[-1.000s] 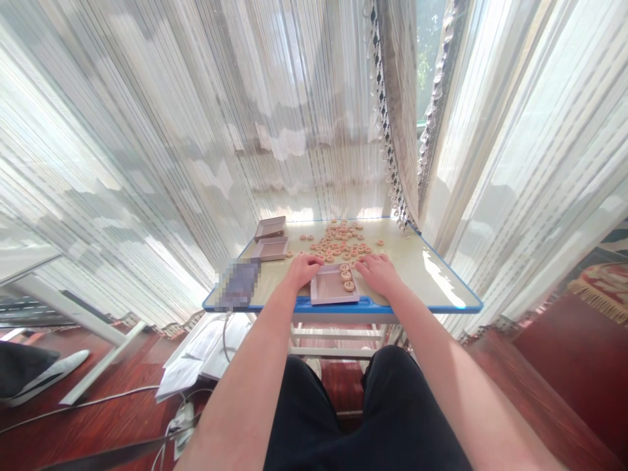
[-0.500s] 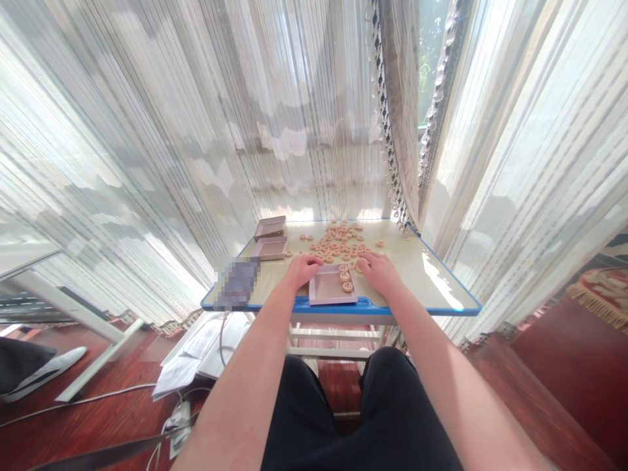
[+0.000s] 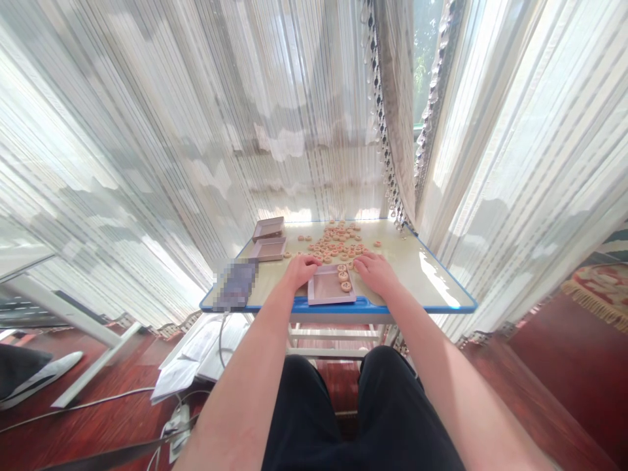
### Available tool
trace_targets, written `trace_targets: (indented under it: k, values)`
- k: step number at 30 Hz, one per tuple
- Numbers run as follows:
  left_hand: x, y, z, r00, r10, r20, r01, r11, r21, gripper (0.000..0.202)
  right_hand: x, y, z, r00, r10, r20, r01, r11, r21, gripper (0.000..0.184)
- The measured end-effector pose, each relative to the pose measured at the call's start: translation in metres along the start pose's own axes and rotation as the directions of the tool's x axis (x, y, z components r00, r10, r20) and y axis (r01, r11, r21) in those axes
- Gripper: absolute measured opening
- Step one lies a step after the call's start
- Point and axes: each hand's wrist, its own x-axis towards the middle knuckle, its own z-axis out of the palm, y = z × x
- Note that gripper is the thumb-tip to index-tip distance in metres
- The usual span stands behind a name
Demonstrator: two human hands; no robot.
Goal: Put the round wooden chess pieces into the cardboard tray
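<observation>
A shallow pinkish tray [image 3: 331, 302] lies at the table's front edge, with three round wooden Chinese chess pieces [image 3: 346, 286] in a column along its right side. My left hand [image 3: 300, 271] is at the tray's far left corner, its fingers bent together and its fingertips at the rim; what lies under them is hidden. Just right of the tray is my right hand [image 3: 375, 271], palm down with fingers bent together, the fingertips beside a loose piece [image 3: 350, 265]. Whether they grip anything is hidden. Many more pieces [image 3: 338, 247] are scattered beyond both hands.
Two more shallow trays, a nearer one [image 3: 269, 258] and a farther one [image 3: 269, 229], stand at the table's back left. A blurred dark device [image 3: 236, 284] with a cable is at the left edge. Curtains [image 3: 304, 163] hang behind the table [image 3: 426, 288]. Papers [image 3: 181, 376] lie below left.
The view has shifted slightly. My right hand has come a little closer to the tray and the loose piece beside it. My left hand and the pieces in the tray look unchanged.
</observation>
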Motion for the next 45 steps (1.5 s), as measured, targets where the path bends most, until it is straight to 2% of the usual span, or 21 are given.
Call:
trace_targets:
  k: [3,9,13,18,23,27,32,39,45]
  values:
    - [-0.001,0.001,0.0,1.0,0.001,0.001,-0.001,1.0,0.005,0.03,-0.001,-0.001,-0.001,0.999,0.006,0.043,-0.005,1.0,-0.026,0.038]
    - [-0.001,0.0,0.0,1.0,0.016,0.001,-0.016,1.0,-0.004,0.03,-0.001,0.001,0.003,0.997,0.073,0.023,-0.073,0.997,-0.001,0.041]
    - [0.0,-0.002,0.001,1.0,0.004,0.0,-0.004,1.0,-0.006,0.03,-0.001,0.001,0.004,0.999,0.042,0.024,-0.043,0.999,0.012,0.038]
    - [0.001,-0.002,0.001,1.0,0.012,0.001,-0.012,1.0,-0.017,0.03,-0.002,-0.001,0.0,0.996,0.087,0.018,-0.086,0.996,-0.014,0.038]
    - [0.0,-0.002,0.001,1.0,0.014,0.002,-0.014,1.0,-0.017,0.03,-0.002,-0.001,-0.001,0.998,0.063,0.005,-0.063,0.998,-0.013,0.039]
    - [0.001,-0.002,0.001,1.0,0.004,0.0,-0.004,1.0,-0.011,0.03,-0.002,0.001,0.002,0.999,0.035,0.037,-0.033,0.997,-0.07,0.039]
    - [0.001,-0.003,0.001,1.0,0.006,0.004,-0.006,1.0,-0.008,0.03,0.0,0.001,0.002,0.996,0.058,0.061,-0.052,0.994,-0.098,0.041]
    - [0.001,-0.002,0.001,1.0,-0.002,-0.001,0.002,1.0,-0.007,0.03,-0.001,0.0,0.0,0.999,0.05,-0.019,-0.05,0.999,0.003,0.039]
    - [0.002,-0.004,0.001,1.0,0.006,-0.006,-0.006,1.0,-0.013,0.029,-0.008,-0.006,-0.009,0.98,-0.026,-0.198,0.051,0.992,0.119,0.034]
